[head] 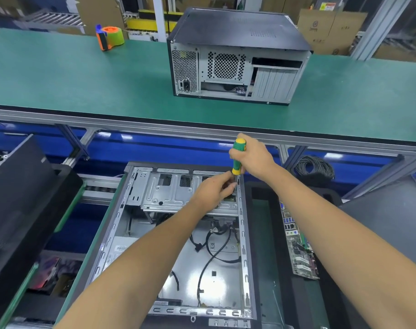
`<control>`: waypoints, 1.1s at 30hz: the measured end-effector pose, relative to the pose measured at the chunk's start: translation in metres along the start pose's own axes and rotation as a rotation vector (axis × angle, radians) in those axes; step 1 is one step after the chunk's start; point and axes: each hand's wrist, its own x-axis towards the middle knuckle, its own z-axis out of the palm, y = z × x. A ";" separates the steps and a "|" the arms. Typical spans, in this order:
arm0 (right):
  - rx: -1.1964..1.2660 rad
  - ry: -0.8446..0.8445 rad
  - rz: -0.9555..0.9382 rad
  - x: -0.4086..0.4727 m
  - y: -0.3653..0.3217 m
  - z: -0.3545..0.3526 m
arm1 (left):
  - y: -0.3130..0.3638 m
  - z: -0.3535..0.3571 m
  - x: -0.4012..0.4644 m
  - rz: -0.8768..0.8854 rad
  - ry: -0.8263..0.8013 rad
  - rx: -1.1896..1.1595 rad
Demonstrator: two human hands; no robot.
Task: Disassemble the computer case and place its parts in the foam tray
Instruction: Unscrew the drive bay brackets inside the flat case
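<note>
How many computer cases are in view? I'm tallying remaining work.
2: an open grey metal case under the hands, and a closed black-topped case on the green bench behind. Others may be hidden.

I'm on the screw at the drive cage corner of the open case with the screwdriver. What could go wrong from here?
1. The left hand has its fingertips right at the tip of the screwdriver that the right hand grips; a slip could jab them.
2. A freed screw could drop among the loose black cables on the floor of the open case.
3. The motherboard in the foam tray lies just beside the case; a swinging elbow could knock it.
</note>
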 end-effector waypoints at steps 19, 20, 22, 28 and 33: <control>-0.327 -0.591 -0.005 0.017 -0.031 -0.040 | 0.001 0.004 0.001 0.065 0.016 0.103; -0.344 -0.632 -0.007 0.018 -0.031 -0.043 | 0.001 0.005 0.002 0.079 0.019 0.111; -0.453 -0.680 -0.029 0.018 -0.031 -0.045 | -0.002 0.006 0.003 0.100 0.015 0.143; -0.514 -0.564 -0.120 0.007 -0.033 -0.040 | -0.002 0.007 0.003 0.142 0.020 0.157; -0.835 -0.425 -0.060 0.004 -0.041 -0.042 | 0.002 0.005 0.003 0.118 -0.009 0.165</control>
